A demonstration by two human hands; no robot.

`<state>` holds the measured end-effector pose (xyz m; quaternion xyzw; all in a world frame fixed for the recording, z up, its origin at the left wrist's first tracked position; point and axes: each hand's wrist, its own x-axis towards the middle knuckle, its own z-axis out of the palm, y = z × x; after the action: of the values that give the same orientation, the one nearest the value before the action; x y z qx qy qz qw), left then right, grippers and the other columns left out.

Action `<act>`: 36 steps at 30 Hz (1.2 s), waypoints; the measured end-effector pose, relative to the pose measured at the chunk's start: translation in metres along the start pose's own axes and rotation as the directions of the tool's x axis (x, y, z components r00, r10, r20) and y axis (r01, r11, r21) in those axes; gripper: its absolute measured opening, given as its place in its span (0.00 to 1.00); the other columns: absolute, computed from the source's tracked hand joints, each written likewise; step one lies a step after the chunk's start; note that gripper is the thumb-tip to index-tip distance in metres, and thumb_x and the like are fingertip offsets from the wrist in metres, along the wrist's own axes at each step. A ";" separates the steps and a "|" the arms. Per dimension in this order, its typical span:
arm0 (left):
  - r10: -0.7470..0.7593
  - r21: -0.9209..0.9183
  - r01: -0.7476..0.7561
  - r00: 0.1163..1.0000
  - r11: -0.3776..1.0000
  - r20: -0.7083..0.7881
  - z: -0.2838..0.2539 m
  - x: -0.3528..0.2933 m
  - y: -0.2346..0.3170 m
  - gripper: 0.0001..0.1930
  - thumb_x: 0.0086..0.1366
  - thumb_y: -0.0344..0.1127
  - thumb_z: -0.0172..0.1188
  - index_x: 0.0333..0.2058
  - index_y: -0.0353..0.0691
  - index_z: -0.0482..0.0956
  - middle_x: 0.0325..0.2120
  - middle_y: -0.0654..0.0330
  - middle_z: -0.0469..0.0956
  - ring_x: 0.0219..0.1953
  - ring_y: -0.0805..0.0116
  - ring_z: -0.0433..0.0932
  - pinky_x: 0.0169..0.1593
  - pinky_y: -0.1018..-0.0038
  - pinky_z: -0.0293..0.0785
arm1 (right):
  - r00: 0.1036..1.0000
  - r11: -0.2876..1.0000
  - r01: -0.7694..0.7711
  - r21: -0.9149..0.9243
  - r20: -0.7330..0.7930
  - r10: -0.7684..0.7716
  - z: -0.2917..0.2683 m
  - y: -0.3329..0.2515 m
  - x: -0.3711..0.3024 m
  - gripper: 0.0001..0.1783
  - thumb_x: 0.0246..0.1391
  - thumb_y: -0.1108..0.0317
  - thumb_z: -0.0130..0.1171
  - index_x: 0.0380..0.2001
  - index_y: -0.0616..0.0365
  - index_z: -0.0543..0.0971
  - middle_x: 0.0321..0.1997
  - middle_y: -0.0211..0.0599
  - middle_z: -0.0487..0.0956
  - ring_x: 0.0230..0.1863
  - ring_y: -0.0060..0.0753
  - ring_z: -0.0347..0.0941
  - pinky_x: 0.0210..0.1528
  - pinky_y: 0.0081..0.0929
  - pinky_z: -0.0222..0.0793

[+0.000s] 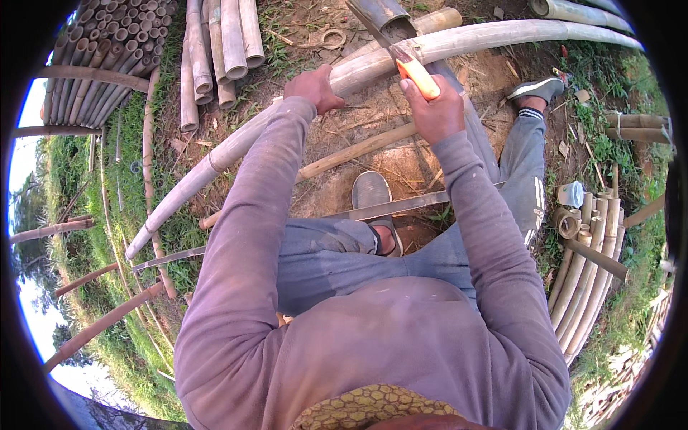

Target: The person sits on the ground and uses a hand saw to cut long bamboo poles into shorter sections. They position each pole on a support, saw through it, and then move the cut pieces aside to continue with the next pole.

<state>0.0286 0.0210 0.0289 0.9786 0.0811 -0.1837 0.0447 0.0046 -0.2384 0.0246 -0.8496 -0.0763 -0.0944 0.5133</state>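
Observation:
A long pale bamboo pole point(494, 36) runs slantwise in front of me, from the lower left up to the far right. My left hand point(313, 89) is closed over it left of the middle, thumb on the near side. My right hand point(436, 111) grips the orange handle of a hand saw point(417, 75). The metal blade crosses the pole just right of my left hand and points up and away to the left. I cannot tell how deep the blade sits. A wide, dark hollow tube point(380, 13) and a yellowish bamboo piece point(438, 20) lie beyond the pole.
Stacked bamboo point(107, 50) and loose poles point(233, 43) lie at the far left. More bamboo point(591, 265) and a white container point(571, 193) are at the right. A thin pole point(358, 153) and a flat strip point(401, 206) cross near my feet.

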 end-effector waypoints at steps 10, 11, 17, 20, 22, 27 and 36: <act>-0.011 -0.004 0.011 1.000 1.000 0.014 0.010 0.006 -0.007 0.40 0.52 0.55 0.75 0.63 0.50 0.74 0.50 0.50 0.86 0.52 0.48 0.86 0.59 0.54 0.80 | 0.999 0.999 0.046 0.015 0.015 -0.046 -0.106 0.012 -0.164 0.10 0.64 0.72 0.70 0.43 0.66 0.82 0.30 0.38 0.85 0.29 0.28 0.83 0.33 0.28 0.76; -0.002 -0.005 0.002 1.000 1.000 0.003 0.013 0.008 -0.004 0.40 0.52 0.55 0.74 0.63 0.50 0.74 0.50 0.50 0.86 0.52 0.48 0.86 0.59 0.54 0.80 | 0.999 0.997 0.047 0.062 0.018 -0.048 -0.076 0.022 -0.124 0.10 0.63 0.70 0.72 0.40 0.63 0.81 0.28 0.39 0.84 0.28 0.30 0.82 0.32 0.29 0.75; -0.001 -0.006 0.001 1.000 1.000 -0.007 0.003 0.004 -0.002 0.39 0.51 0.54 0.75 0.63 0.52 0.74 0.49 0.49 0.86 0.52 0.46 0.85 0.58 0.54 0.80 | 0.999 0.999 -0.032 -0.010 0.042 0.033 0.002 -0.007 0.017 0.20 0.62 0.54 0.72 0.40 0.62 0.83 0.28 0.51 0.84 0.33 0.52 0.84 0.37 0.41 0.78; -0.016 0.004 0.016 1.000 1.000 -0.025 0.000 0.004 -0.004 0.38 0.52 0.58 0.75 0.59 0.49 0.76 0.49 0.50 0.87 0.52 0.47 0.86 0.58 0.55 0.81 | 0.995 0.997 -0.065 0.048 0.079 0.061 -0.058 0.004 -0.080 0.15 0.64 0.60 0.72 0.39 0.61 0.82 0.29 0.45 0.83 0.30 0.40 0.83 0.35 0.36 0.76; -0.006 -0.030 0.006 1.000 1.000 0.000 0.014 0.005 -0.013 0.37 0.51 0.58 0.75 0.56 0.47 0.76 0.48 0.50 0.87 0.51 0.48 0.86 0.58 0.55 0.81 | 0.993 0.999 -0.043 0.001 0.106 0.042 -0.111 -0.005 -0.147 0.11 0.63 0.70 0.72 0.42 0.64 0.82 0.30 0.40 0.84 0.28 0.31 0.82 0.33 0.31 0.76; -0.012 -0.004 0.012 1.000 1.000 -0.011 0.016 0.004 -0.008 0.38 0.50 0.57 0.75 0.59 0.50 0.76 0.47 0.52 0.87 0.50 0.48 0.86 0.56 0.54 0.81 | 0.999 0.999 0.042 0.005 0.031 -0.042 -0.117 -0.004 -0.160 0.08 0.64 0.72 0.70 0.43 0.64 0.83 0.31 0.38 0.84 0.31 0.30 0.85 0.34 0.28 0.78; -0.011 0.012 0.012 0.999 1.000 -0.041 0.003 -0.001 -0.003 0.39 0.51 0.55 0.75 0.61 0.51 0.76 0.49 0.51 0.86 0.52 0.48 0.86 0.58 0.55 0.80 | 0.999 0.999 0.037 0.018 0.026 -0.038 -0.034 0.002 -0.042 0.18 0.64 0.55 0.71 0.39 0.61 0.81 0.28 0.49 0.84 0.30 0.53 0.83 0.34 0.42 0.77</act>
<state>0.0264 0.0231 0.0265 0.9819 0.0867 -0.1645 0.0361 -0.0390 -0.2704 0.0283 -0.8446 -0.0998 -0.0922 0.5179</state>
